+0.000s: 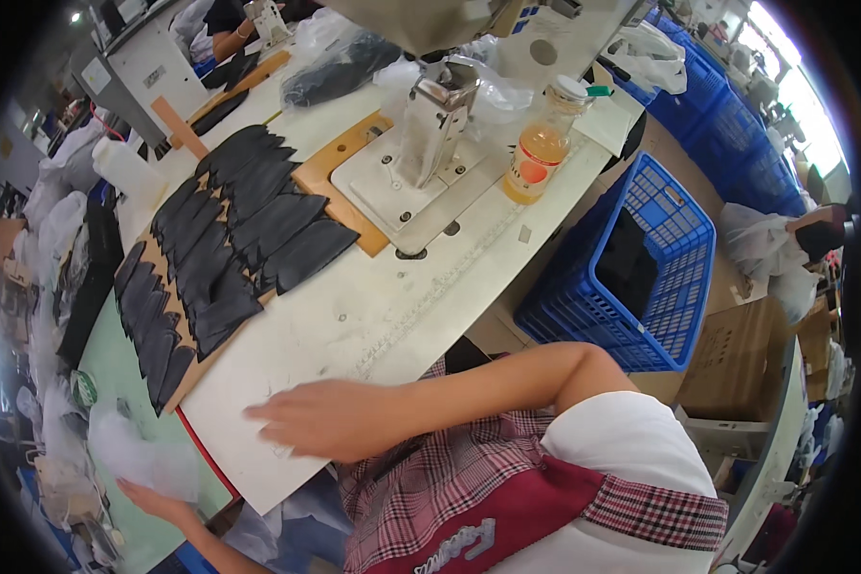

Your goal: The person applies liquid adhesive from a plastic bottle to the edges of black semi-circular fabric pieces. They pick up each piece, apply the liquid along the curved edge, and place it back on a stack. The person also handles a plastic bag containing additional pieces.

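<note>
My right hand [330, 419] is over the near part of the white sewing table [354, 330], palm down. Its fingers are stretched out, slightly blurred, and nothing is in them. Lower left, my left hand [158, 499] is at the lower edge of a clear plastic bag [142, 452] above a green tabletop [153, 531]. The bag hides part of the fingers and seems to be gripped by them. Beyond both hands, overlapping rows of black leaf-shaped pieces [210, 249] lie on a brown board [196, 368].
A sewing machine [435, 129] stands on the table behind the black pieces. To its right is a bottle of amber liquid [538, 158]. A blue crate [674, 206] with dark material sits at right, beside a cardboard box [737, 359]. Plastic-wrapped goods [57, 201] crowd the left.
</note>
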Demonstrator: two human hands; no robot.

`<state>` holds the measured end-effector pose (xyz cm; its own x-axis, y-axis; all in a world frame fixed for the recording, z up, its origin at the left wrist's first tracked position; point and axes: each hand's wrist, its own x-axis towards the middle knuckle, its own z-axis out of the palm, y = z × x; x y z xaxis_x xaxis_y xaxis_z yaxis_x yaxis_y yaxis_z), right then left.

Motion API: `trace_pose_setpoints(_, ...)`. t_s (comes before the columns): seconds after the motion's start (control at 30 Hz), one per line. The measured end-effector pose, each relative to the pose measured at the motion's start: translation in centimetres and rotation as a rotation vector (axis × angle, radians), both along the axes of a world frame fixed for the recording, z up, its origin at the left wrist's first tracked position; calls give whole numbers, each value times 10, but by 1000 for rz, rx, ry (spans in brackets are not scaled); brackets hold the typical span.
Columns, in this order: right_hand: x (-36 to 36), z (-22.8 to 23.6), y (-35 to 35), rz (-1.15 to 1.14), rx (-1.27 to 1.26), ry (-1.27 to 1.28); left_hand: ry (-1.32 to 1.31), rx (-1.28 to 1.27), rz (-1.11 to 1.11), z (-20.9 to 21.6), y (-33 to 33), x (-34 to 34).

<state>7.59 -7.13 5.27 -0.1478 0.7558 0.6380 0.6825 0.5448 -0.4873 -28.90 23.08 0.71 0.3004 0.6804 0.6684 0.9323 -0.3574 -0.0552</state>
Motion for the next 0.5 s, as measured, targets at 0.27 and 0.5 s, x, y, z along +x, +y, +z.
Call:
trace_pose_setpoints(0.27, 125, 33, -131, -667, 169, -54, -114, -290, 115, 2, 119, -97)
trace_pose_setpoints(0.5, 339, 95, -211, -906, 107, 498, -366, -444, -126, -6, 156, -95)
